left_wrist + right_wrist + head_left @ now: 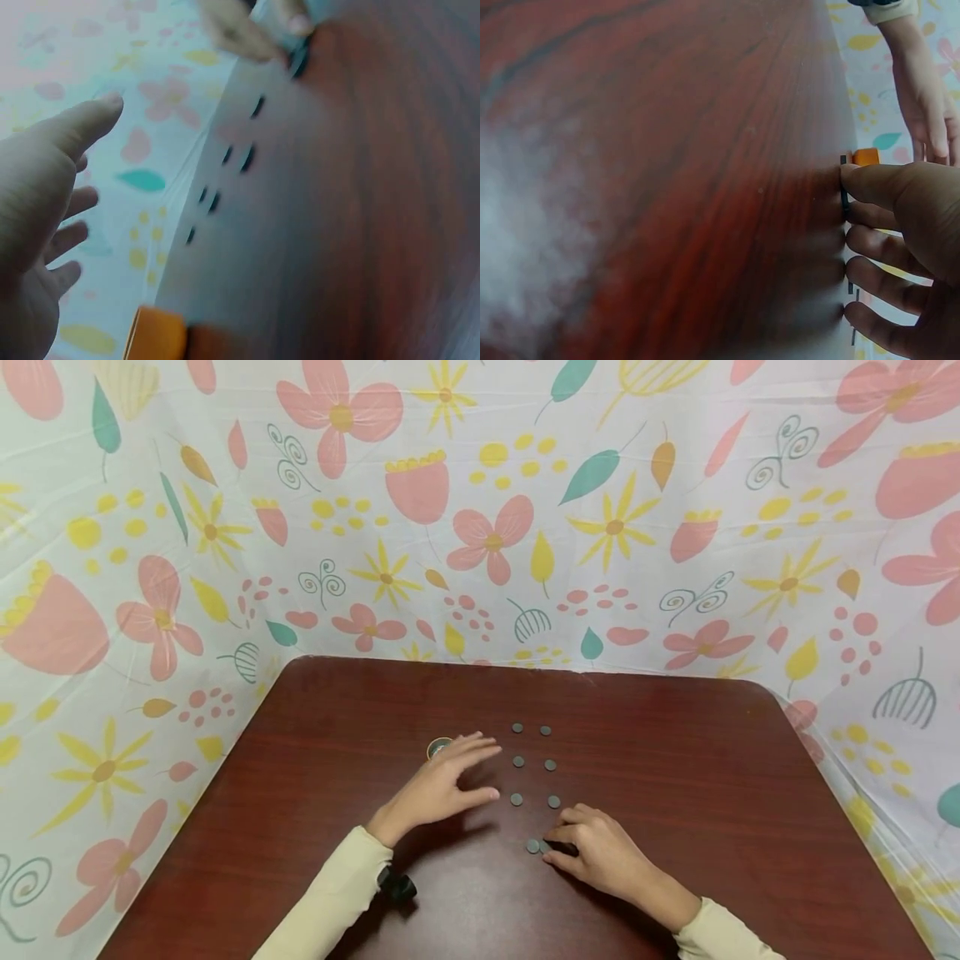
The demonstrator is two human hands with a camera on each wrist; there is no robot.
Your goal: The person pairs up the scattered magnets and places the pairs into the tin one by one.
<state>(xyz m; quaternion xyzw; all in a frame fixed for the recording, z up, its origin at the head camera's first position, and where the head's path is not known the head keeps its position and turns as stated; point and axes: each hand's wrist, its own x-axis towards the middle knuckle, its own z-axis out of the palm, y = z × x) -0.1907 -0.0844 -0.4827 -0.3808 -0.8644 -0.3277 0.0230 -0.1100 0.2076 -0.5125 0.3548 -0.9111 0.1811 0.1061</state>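
Small round grey-green discs [518,762] lie flat on the table in two columns in the head view. At the near end, my right hand [603,852] pinches a disc [545,846] between thumb and fingertips, beside another disc [532,846] that it seems to touch. In the right wrist view, the thumb meets a dark disc edge [844,196] at table level. My left hand [438,785] hovers left of the columns, fingers spread and holding nothing. Partly behind it stands a small round container [437,747], whose side looks orange [157,334] in the left wrist view.
The dark red-brown wooden table [360,702] has rounded far corners. A flower-printed cloth [480,527] hangs along its back and sides. A black strap piece [397,887] sits at the left wrist.
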